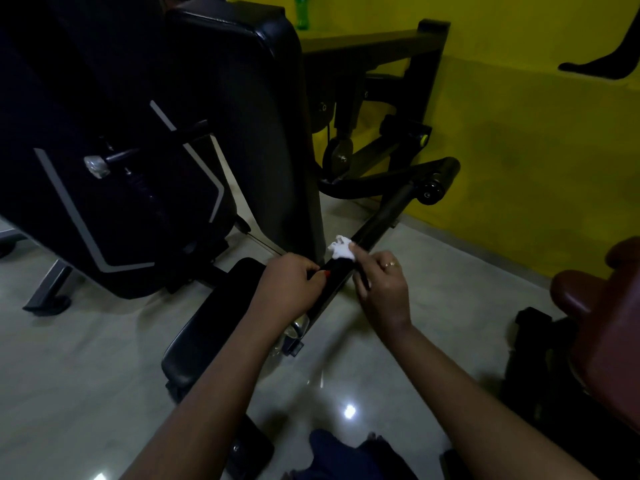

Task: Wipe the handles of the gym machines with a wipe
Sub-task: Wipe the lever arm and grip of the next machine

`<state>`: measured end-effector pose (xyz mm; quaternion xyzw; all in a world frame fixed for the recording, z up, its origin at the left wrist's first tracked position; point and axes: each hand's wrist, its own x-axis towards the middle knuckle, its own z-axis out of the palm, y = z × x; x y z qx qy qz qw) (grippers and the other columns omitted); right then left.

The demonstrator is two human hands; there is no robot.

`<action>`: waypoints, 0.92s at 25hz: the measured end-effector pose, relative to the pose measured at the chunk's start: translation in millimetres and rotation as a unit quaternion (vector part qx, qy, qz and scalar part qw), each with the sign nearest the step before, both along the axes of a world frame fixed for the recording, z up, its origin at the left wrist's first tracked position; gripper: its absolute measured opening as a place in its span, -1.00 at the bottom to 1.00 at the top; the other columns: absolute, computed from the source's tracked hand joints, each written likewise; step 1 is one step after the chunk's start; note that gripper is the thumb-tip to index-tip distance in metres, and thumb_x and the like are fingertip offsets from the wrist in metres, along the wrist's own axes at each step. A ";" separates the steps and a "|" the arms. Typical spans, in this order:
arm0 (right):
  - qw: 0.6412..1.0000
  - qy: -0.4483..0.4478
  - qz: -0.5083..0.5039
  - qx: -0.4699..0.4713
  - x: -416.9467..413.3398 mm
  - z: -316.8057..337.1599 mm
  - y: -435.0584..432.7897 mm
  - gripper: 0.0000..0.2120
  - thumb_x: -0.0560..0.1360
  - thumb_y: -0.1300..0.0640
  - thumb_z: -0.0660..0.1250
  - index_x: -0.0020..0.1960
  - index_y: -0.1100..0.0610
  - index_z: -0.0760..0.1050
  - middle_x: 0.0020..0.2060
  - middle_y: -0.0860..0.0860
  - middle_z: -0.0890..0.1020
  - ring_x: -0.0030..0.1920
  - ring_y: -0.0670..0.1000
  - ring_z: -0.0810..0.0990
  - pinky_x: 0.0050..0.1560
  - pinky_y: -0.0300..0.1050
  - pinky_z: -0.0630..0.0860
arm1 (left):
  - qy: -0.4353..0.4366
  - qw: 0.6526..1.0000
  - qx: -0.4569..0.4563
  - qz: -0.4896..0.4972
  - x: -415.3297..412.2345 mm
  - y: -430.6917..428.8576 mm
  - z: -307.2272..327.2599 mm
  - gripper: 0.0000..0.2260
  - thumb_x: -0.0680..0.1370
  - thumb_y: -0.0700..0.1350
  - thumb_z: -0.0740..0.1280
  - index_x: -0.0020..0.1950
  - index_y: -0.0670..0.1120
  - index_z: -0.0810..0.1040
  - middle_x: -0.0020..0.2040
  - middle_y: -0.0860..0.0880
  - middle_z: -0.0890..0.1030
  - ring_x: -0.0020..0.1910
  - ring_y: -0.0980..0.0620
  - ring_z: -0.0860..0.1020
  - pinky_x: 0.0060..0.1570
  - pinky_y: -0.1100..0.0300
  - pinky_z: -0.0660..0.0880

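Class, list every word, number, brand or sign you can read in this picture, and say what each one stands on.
No text can be read.
On the green bottle: any label is too blurred.
On the machine cover: grey stripes only, no lettering.
On the wipe and the handle: nothing.

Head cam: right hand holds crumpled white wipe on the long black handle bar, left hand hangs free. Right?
Wrong on the left hand: it grips the long black handle bar just below the crumpled white wipe, not hanging free. The right hand does hold the wipe on the bar. Head view shows it.
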<state>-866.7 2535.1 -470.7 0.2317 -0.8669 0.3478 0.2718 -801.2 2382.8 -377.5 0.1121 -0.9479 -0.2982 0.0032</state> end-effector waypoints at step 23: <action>0.709 -0.387 -0.165 -0.566 -34.3 16.3 -30.2 -0.83 0.54 0.31 0.30 0.11 0.22 0.57 -0.03 0.11 0.63 -0.13 -0.01 0.62 -0.09 -0.20 0.58 | 0.089 0.992 0.021 0.083 2.9 16.1 -14.8 -0.74 0.59 0.01 0.26 -0.12 -0.09 0.68 -0.38 -0.03 0.61 -0.44 0.08 0.54 -0.40 0.09 0.52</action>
